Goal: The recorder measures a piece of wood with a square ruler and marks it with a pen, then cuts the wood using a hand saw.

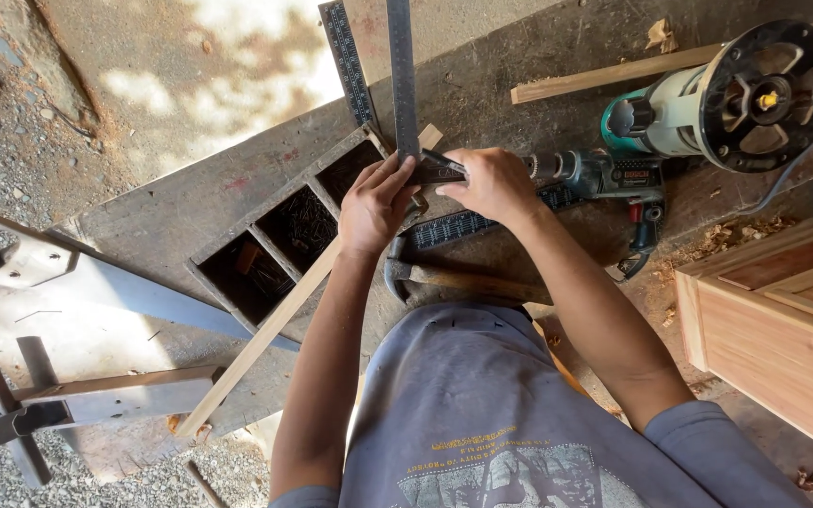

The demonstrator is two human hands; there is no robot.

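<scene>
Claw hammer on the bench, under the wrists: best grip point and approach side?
Probably the wooden handle of the hammer, from the right end. It lies flat along the bench, pointing right; its curved steel head is at the left, tucked under the left hand. The right hand and forearm cross above, so come in low from the right.

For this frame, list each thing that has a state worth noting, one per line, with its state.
Left hand: pressing on the steel square.
Right hand: gripping a small dark tool at the square.
Steel square: lying flat on the workbench, blade pointing away.
Wooden strip: lying diagonally across the compartment box.
Compartment box: open, nails inside.
Drill: lying on its side.
Router: on its side, base facing the camera.
Hammer: lying flat.
</scene>
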